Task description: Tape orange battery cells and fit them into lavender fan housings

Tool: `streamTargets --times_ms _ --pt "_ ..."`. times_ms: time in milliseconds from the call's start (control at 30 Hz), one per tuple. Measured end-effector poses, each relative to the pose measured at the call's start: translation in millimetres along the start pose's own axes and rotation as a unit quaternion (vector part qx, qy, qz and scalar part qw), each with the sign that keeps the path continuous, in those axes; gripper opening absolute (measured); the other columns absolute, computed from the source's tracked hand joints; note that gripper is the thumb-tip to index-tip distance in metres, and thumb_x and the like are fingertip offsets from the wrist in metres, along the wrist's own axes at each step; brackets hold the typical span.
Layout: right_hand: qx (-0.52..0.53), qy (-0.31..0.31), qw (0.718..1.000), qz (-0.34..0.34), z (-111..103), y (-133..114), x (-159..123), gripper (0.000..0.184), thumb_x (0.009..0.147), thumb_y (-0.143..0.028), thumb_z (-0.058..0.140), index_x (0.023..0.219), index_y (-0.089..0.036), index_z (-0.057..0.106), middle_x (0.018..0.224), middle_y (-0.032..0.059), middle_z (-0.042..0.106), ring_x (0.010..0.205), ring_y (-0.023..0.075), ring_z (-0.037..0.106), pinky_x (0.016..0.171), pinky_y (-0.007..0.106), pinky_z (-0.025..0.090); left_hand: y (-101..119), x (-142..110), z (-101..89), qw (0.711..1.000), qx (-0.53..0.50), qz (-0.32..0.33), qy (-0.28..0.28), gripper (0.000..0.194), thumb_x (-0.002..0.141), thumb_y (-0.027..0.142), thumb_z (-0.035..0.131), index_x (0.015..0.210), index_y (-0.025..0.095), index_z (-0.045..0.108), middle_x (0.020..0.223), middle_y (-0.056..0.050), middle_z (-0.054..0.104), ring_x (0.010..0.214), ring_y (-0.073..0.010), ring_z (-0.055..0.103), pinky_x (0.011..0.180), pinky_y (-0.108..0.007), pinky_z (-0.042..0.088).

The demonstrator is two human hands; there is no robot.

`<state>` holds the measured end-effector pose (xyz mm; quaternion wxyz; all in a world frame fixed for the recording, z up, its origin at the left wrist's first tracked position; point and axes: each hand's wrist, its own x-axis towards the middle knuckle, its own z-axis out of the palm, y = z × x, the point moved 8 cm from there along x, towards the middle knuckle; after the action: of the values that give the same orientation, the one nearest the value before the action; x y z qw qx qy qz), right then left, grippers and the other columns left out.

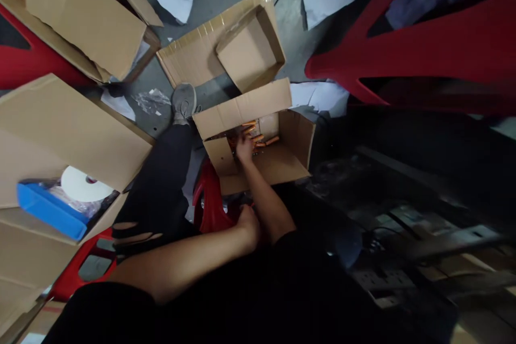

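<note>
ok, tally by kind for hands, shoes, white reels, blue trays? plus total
Hands: 2 (right hand in the open box at the orange cylinders; left hand outside it)
Shoes: 1, grey shoe
White reels: 1, white reel
Blue trays: 1, blue tray
Total: 5

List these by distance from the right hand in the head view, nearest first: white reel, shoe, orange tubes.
1. Orange tubes: right by the right hand, inside the box.
2. Shoe: left of the hand, outside that box.
3. White reel: far left.
</note>
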<state>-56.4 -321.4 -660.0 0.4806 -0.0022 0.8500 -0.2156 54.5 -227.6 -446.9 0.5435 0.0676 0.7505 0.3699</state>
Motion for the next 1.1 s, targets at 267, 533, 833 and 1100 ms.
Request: streamTargets --times_ms 267,533,833,1100 --pt "-0.008 -0.102 0.995 0.000 109 -3 -57 0.033 0.112 -0.039 0.062 0.133 -0.015 0.070 0.129 0.0101 0.074 0.116 0.0244 0.072 0.102 0.043 0.062 -11 4 -71.9 0.997 0.070 0.016 0.040 0.023 0.100 0.011 0.063 0.097 0.012 0.086 0.099 -0.022 0.082 0.095 -0.0318 0.075 0.082 -0.042 0.050" --pt "-0.101 -0.005 0.994 -0.041 99 -9 -8 0.074 0.114 -0.050 0.049 0.169 -0.003 0.035 0.178 0.0309 0.033 0.162 0.0375 0.030 0.133 0.052 0.024 -10 3 -110.6 0.992 0.058 0.033 0.103 0.021 0.104 0.010 0.063 0.100 0.011 0.083 0.102 -0.019 0.080 0.098 -0.0284 0.071 0.080 -0.039 0.043" --pt "-0.150 -0.048 0.979 -0.126 88 19 49 0.054 0.116 -0.047 0.046 0.158 -0.014 0.056 0.169 0.0240 0.049 0.152 0.0355 0.049 0.129 0.053 0.035 -17 4 -128.7 0.986 0.074 0.030 0.148 0.026 0.108 0.011 0.055 0.107 0.007 0.081 0.104 -0.021 0.079 0.102 -0.0310 0.070 0.081 -0.042 0.046" --pt "-0.096 0.028 0.990 -0.096 91 11 60 0.093 0.098 -0.069 0.070 0.157 0.000 0.048 0.158 0.0343 0.052 0.154 0.0406 0.053 0.125 0.050 0.047 -1 -4 -128.7 0.992 0.072 0.047 0.098 0.027 0.112 0.014 0.052 0.117 0.009 0.078 0.114 -0.018 0.078 0.110 -0.0284 0.071 0.084 -0.039 0.047"
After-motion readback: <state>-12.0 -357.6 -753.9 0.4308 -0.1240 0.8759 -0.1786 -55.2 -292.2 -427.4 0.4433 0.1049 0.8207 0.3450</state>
